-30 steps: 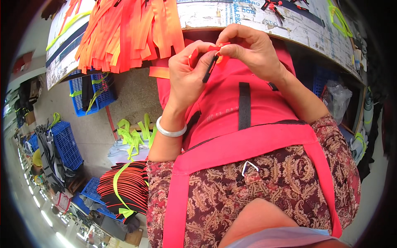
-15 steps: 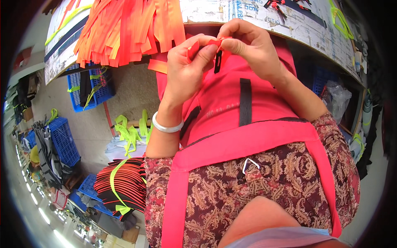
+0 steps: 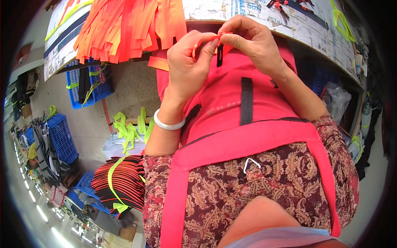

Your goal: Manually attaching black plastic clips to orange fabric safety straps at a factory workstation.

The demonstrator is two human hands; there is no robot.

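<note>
Pinching small orange strap with dangling black tab tight in left hand and right hand, just off near edge of desk. Have orange strips draped over that edge, toward desk's left end.

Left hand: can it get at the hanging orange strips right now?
Probably yes: the orange strips hang near the left hand, nothing visible between them, though it pinches a red strap.
</note>
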